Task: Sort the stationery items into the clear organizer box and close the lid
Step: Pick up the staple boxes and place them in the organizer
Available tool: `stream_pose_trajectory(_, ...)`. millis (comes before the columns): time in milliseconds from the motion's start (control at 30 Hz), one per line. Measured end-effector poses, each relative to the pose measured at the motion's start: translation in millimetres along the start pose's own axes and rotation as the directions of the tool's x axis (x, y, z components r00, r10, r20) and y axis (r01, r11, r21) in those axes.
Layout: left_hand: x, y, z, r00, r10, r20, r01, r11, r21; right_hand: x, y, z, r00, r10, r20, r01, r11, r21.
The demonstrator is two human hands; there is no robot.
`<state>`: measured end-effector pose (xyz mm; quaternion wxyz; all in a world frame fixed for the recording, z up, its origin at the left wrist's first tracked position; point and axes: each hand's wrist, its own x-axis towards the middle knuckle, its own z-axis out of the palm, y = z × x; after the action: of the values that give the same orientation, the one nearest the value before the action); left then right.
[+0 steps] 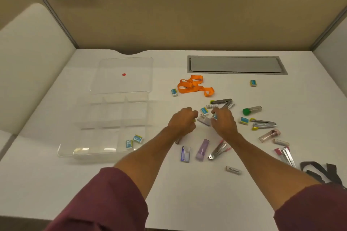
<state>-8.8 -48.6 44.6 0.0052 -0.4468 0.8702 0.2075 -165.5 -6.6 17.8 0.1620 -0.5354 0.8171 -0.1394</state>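
While the clear organizer box (62, 151) lies open at centre left of the worktop (197, 202), with two erasers (129, 144) in its lower-right compartment, the right hand (224, 121) pinches a blue-wrapped eraser (215, 117) at mid-frame. Just beside it the left hand (183, 120) is curled, and I cannot tell whether it holds anything.

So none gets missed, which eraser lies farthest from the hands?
The lone eraser beside the grey hatch; the others lie mid-desk, by the strap, or in the box.

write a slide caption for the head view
Left hand, fingers curled, and right hand pinching a blue eraser work among scattered stationery; two erasers lie in the open clear organizer box.
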Motion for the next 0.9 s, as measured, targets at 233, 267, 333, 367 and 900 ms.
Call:
stream_pose_trajectory(233, -46, -60, -38, 0.978, -0.140, -0.153, 0.130, 0.989, -0.074, -9, -99, 9, 0.993, -0.114, -0.001, 0.114, 0.992, 0.057)
stream_pose_trajectory(267, -54, -70, -41, 0.971, -0.165, -0.172, 0.152, 0.984, -0.088, -12, -114, 11, 0.992, -0.126, 0.011, 0.125, 0.991, 0.053)
stream_pose_trajectory(333, -70, -90, -46, 0.960, -0.196, -0.202, 0.179, 0.979, -0.102, -20, -140, 17, 0.985, -0.174, 0.023, 0.172, 0.983, 0.058)
stream_pose_trajectory(367, -78, -100, -47, 0.957, -0.205, -0.207, 0.188, 0.977, -0.100, -24, -152, 21, 0.978, -0.205, 0.026, 0.203, 0.977, 0.063)
stream_pose_trajectory(900, -124, -155, -27, 0.944, -0.321, -0.080, 0.307, 0.940, -0.149, -74, -216, 82, 0.905, -0.383, 0.187, 0.395, 0.918, -0.030)
